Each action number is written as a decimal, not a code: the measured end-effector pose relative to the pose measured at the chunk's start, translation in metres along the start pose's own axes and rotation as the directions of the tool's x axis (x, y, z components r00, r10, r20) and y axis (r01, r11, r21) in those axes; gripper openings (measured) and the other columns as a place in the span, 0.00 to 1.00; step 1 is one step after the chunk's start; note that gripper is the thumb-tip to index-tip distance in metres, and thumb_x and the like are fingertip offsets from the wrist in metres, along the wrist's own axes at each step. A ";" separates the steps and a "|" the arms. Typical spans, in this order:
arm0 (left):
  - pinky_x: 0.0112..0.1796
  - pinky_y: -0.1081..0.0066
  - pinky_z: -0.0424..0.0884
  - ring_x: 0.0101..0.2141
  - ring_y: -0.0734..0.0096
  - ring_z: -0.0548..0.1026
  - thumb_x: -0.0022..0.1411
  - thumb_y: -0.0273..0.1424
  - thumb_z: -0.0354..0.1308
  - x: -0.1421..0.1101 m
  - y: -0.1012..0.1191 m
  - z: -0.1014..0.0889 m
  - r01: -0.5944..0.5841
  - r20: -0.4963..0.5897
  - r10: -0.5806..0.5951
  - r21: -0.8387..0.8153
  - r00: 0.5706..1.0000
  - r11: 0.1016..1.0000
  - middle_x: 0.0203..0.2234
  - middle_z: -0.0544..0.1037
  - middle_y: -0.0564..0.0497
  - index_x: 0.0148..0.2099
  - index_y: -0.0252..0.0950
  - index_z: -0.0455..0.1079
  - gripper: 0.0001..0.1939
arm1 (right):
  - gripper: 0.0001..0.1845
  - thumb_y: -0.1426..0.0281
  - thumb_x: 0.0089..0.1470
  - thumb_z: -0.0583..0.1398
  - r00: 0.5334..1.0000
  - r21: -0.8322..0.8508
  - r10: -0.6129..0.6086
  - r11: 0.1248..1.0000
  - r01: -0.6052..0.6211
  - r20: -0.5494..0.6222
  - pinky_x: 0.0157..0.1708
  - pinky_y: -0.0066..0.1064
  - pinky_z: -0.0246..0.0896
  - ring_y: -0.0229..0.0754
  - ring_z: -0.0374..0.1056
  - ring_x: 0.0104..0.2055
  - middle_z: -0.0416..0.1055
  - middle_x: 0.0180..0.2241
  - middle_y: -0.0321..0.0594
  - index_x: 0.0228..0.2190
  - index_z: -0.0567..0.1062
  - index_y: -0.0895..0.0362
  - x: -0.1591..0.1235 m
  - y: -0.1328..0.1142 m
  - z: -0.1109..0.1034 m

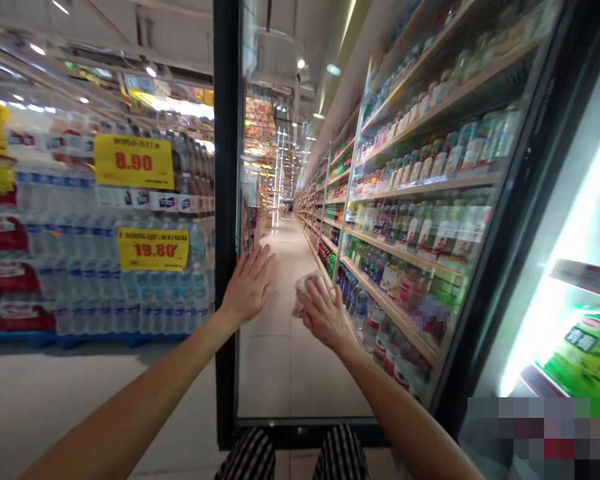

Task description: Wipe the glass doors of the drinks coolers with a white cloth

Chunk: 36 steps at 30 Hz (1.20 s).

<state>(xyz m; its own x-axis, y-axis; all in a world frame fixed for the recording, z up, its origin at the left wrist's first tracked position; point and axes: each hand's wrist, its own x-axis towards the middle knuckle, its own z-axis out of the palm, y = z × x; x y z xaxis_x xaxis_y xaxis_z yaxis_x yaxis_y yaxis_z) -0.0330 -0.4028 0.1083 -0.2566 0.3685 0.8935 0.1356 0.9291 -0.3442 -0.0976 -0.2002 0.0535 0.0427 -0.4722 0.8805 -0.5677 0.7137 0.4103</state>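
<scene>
A glass door in a black frame stands open in front of me. My left hand lies against it near the left side of the frame, fingers stretched out and holding nothing. In my right hand is a crumpled pale cloth, pressed under the fingers at the middle of the pane. Part of the cloth is hidden by the fingers.
Shelves of bottles and a long aisle appear in the pane. Stacked water bottles with yellow price signs stand on the left. A lit cabinet with a green package is at right. The lower right corner is pixelated.
</scene>
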 end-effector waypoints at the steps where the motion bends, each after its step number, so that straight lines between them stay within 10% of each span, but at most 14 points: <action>1: 0.58 0.58 0.49 0.62 0.63 0.45 0.62 0.31 0.46 -0.015 0.001 -0.005 0.004 0.006 -0.004 0.000 1.000 1.000 0.61 0.51 0.42 0.65 0.35 0.36 0.33 | 0.24 0.67 0.54 0.51 0.995 -0.020 0.085 0.996 -0.086 -0.044 0.60 0.52 0.28 0.46 0.42 0.64 0.58 0.57 0.46 0.54 0.61 0.53 0.003 0.009 -0.002; 4: 0.58 0.58 0.49 0.62 0.63 0.46 0.61 0.32 0.47 -0.050 0.013 -0.018 0.029 0.005 -0.029 -0.002 1.000 1.000 0.61 0.53 0.41 0.65 0.34 0.35 0.34 | 0.28 0.66 0.55 0.49 0.887 -0.059 0.411 0.900 -0.431 -0.211 0.58 0.57 0.32 0.52 0.38 0.65 0.50 0.60 0.55 0.57 0.56 0.59 0.016 0.028 -0.003; 6: 0.58 0.57 0.48 0.61 0.62 0.47 0.61 0.32 0.47 -0.065 0.019 -0.023 0.083 -0.006 -0.083 0.006 0.997 0.997 0.60 0.54 0.41 0.65 0.34 0.36 0.34 | 0.28 0.67 0.55 0.49 0.901 -0.040 0.402 0.910 -0.413 -0.160 0.58 0.57 0.33 0.52 0.36 0.65 0.49 0.61 0.55 0.57 0.56 0.60 0.015 0.014 0.003; 9: 0.58 0.56 0.47 0.61 0.61 0.48 0.61 0.31 0.47 -0.079 0.016 -0.024 0.143 -0.009 -0.143 0.023 0.990 0.989 0.60 0.55 0.40 0.65 0.34 0.40 0.33 | 0.26 0.69 0.52 0.52 0.995 0.087 -0.071 0.994 0.065 0.068 0.60 0.53 0.31 0.47 0.38 0.65 0.54 0.59 0.45 0.54 0.62 0.54 -0.004 -0.036 0.017; 13: 0.58 0.55 0.47 0.61 0.61 0.49 0.60 0.32 0.48 -0.094 0.004 -0.021 0.136 0.021 -0.137 0.028 0.990 0.990 0.59 0.56 0.41 0.64 0.35 0.42 0.32 | 0.23 0.69 0.51 0.53 0.836 0.220 -0.542 0.828 0.516 0.082 0.63 0.39 0.32 0.35 0.38 0.65 0.55 0.59 0.31 0.50 0.65 0.48 -0.002 -0.067 0.025; 19: 0.58 0.53 0.44 0.61 0.60 0.47 0.61 0.31 0.48 -0.097 0.013 -0.014 0.191 0.028 -0.192 0.024 0.981 0.981 0.59 0.56 0.39 0.64 0.34 0.43 0.31 | 0.28 0.69 0.55 0.50 0.992 0.148 -0.110 0.984 0.099 0.069 0.59 0.59 0.21 0.49 0.33 0.66 0.44 0.63 0.47 0.57 0.55 0.57 0.060 -0.046 0.024; 25: 0.58 0.54 0.44 0.61 0.61 0.48 0.60 0.32 0.48 -0.093 0.015 -0.014 0.180 0.032 -0.182 0.049 0.983 0.982 0.58 0.58 0.39 0.63 0.33 0.46 0.30 | 0.26 0.72 0.52 0.51 0.872 0.240 -0.475 0.866 0.439 0.117 0.63 0.46 0.25 0.38 0.40 0.65 0.53 0.60 0.37 0.54 0.61 0.54 -0.010 -0.057 0.025; 29: 0.58 0.55 0.45 0.61 0.61 0.49 0.60 0.33 0.49 -0.087 0.019 -0.011 0.150 0.015 -0.151 0.036 0.988 0.988 0.59 0.56 0.40 0.64 0.35 0.42 0.32 | 0.26 0.68 0.52 0.52 0.991 0.082 -0.104 0.992 0.097 0.080 0.61 0.52 0.24 0.43 0.40 0.65 0.56 0.59 0.43 0.54 0.60 0.52 -0.016 -0.006 0.006; 32: 0.58 0.55 0.45 0.61 0.61 0.47 0.61 0.33 0.49 -0.068 0.029 -0.006 0.124 -0.013 -0.124 0.009 0.992 0.992 0.60 0.55 0.40 0.65 0.36 0.39 0.34 | 0.26 0.67 0.52 0.52 0.977 -0.040 0.212 0.976 -0.212 -0.004 0.59 0.56 0.29 0.51 0.39 0.65 0.53 0.59 0.50 0.54 0.61 0.56 -0.025 0.017 -0.004; 36: 0.59 0.56 0.43 0.62 0.62 0.46 0.61 0.33 0.48 -0.033 0.041 0.003 0.061 -0.028 -0.062 -0.040 0.998 0.997 0.60 0.53 0.41 0.65 0.36 0.38 0.34 | 0.23 0.69 0.51 0.53 0.988 0.011 0.030 0.999 -0.032 0.152 0.61 0.50 0.29 0.46 0.45 0.63 0.61 0.56 0.44 0.51 0.65 0.52 -0.078 0.007 -0.008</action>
<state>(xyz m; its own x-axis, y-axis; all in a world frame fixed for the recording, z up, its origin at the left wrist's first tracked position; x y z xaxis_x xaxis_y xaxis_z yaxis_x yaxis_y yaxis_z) -0.0220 -0.3768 0.0638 -0.2380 0.3093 0.9207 0.1581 0.9476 -0.2774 -0.0983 -0.1539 -0.0104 -0.0998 -0.5241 0.8458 -0.5781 0.7224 0.3794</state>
